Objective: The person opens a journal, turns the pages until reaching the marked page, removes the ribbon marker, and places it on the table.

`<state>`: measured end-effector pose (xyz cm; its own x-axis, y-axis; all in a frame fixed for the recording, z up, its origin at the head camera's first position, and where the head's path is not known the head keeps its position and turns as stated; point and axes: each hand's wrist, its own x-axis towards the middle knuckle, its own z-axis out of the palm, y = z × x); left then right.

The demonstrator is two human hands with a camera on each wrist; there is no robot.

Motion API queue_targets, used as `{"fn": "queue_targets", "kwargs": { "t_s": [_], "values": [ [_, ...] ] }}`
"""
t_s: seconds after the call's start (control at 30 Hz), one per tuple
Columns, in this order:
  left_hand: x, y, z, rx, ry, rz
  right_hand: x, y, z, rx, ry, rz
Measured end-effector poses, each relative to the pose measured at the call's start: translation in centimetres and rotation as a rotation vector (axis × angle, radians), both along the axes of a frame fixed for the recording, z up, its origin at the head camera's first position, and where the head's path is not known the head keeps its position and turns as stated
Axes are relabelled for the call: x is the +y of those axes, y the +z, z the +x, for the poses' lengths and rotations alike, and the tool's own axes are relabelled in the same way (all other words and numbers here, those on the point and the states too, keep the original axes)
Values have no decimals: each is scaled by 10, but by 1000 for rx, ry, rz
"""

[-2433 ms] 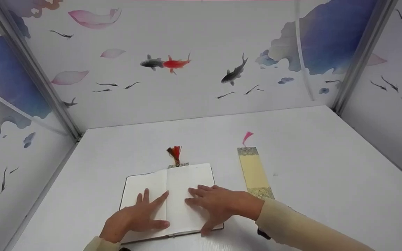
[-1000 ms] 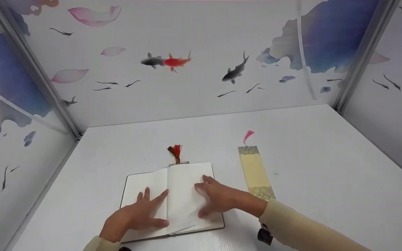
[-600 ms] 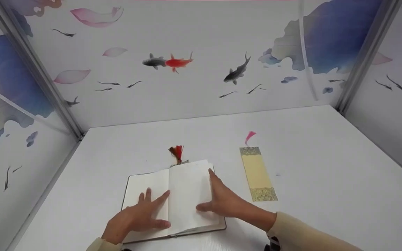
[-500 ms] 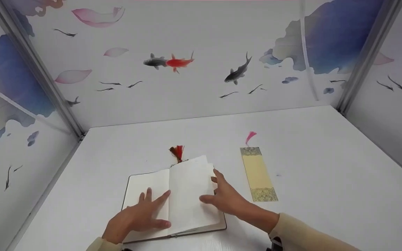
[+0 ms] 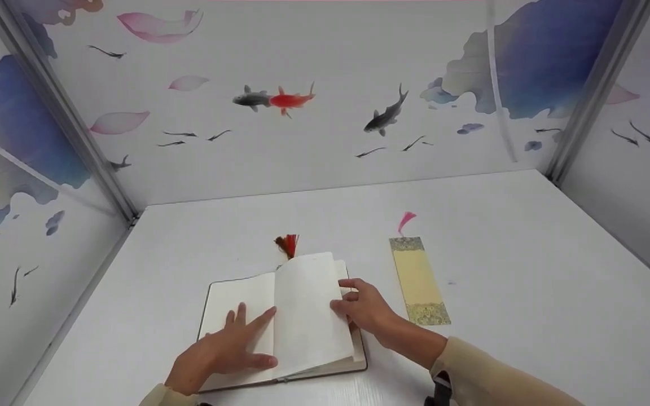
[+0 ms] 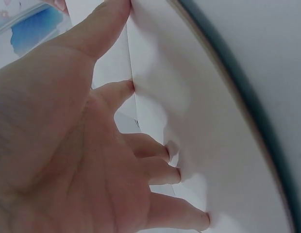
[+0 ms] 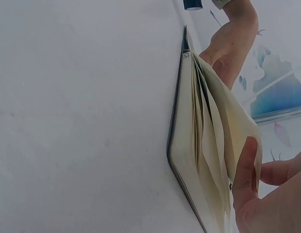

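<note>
White walls [image 5: 313, 152] painted with fish and blue washes close in a white table [image 5: 528, 270] on three sides. Near the table's front edge, left of the middle, lies an open notebook [image 5: 235, 299] with blank pages. On its left page the left hand [image 5: 220, 352] rests flat, fingers straight and spread, pressing the paper down. At the right edge of the book the right hand [image 5: 361, 307] curls its fingers round a few lifted pages [image 5: 308, 316] and holds them raised and fanned. Right of the book, just beside that hand, a yellow bookmark [image 5: 418, 282] with a pink tassel lies flat. Beyond the book's far edge a red tassel [image 5: 286, 245] sticks out.
</note>
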<state>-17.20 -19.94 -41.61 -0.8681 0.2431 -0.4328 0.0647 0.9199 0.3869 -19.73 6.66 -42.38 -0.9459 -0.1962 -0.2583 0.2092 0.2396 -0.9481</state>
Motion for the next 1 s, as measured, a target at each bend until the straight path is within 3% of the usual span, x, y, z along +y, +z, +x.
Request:
{"fn": "queue_targets", "kwargs": {
  "t_s": [0.3,0.57,0.83,1.0],
  "values": [
    [-3,-3,3,33,19,32,-5,7,-3,1,-31,-7],
    [-5,-2,5,52,33,55,-4,13,-9,30,4,-41],
    [-28,9,9,105,33,222,-11,27,-11,72,72,-107],
    [-44,9,11,193,118,305,-19,33,-14,118,135,-129]
  ]
}}
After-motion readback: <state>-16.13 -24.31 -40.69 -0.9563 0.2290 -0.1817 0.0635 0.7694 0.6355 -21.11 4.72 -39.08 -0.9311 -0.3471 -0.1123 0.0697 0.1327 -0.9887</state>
